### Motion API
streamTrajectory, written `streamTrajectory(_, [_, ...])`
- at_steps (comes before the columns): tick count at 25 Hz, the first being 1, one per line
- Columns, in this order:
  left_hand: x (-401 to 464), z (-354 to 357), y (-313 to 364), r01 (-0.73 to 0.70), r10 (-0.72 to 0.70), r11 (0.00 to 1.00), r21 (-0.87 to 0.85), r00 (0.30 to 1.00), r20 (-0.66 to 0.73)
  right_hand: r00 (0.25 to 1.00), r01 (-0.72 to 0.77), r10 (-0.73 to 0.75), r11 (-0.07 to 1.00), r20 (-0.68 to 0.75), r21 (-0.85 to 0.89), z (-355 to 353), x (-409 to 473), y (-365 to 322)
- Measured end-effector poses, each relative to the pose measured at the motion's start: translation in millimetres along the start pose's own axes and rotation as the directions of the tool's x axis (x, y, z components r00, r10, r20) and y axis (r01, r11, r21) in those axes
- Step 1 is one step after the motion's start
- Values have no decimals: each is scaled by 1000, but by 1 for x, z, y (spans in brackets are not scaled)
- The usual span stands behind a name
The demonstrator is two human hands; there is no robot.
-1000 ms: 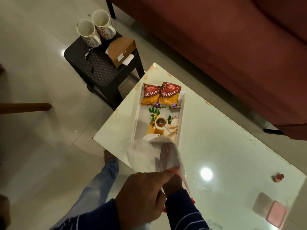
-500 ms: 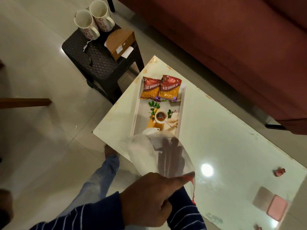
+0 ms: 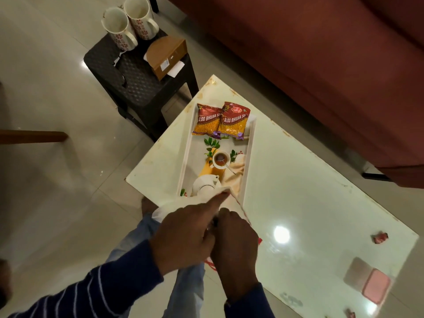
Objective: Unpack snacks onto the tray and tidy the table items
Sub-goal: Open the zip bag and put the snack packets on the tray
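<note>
Home living room, maroon sofa (image 3: 321, 65) along the far right, low white coffee table (image 3: 298, 203) near it, dark plastic stool (image 3: 137, 81) bearing two patterned mugs (image 3: 128, 24), glossy tiled floor (image 3: 46, 111)

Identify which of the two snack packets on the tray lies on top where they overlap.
The right-hand packet, nearer the sofa: its edge covers the left packet's lettering.

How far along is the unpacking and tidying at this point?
Done: two snack packets lie side by side at the far end of the tray. In hand: the left hand and right hand both hold the thin white carry bag at the tray's near end; whether it still holds anything cannot be told. Left: a red wrapper and a pink item sit on the table.
</note>
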State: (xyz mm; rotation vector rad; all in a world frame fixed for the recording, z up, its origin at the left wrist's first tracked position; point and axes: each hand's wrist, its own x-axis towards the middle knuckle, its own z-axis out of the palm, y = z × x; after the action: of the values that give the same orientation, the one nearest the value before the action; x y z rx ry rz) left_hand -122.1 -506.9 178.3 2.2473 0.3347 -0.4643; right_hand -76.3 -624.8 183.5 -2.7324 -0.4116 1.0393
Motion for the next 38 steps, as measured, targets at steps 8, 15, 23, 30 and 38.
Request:
streamTrajectory(8, [7,-29,-59,100,-89,989,110,991,-99,975,-41,205,525,-80,850,-49,-19,19])
streamTrajectory(15, [-16,-27,-63,-39,41,993,112,999,-12,968,-225,103,-56,230,973,-43,52,22])
streamTrajectory(23, [-24,-28,-59,-179,154,982,54,936,316,984,-106,167,268,62,958,-21,100,31])
streamTrajectory(30, [-15,-39,-56,-205,220,975,-82,928,301,993,-66,112,819,-45,570,-2,216,40])
streamTrajectory(38, [-1,-64,-55,-187,182,982,18,969,165,989,144,-148,981,23,128,13,308,29])
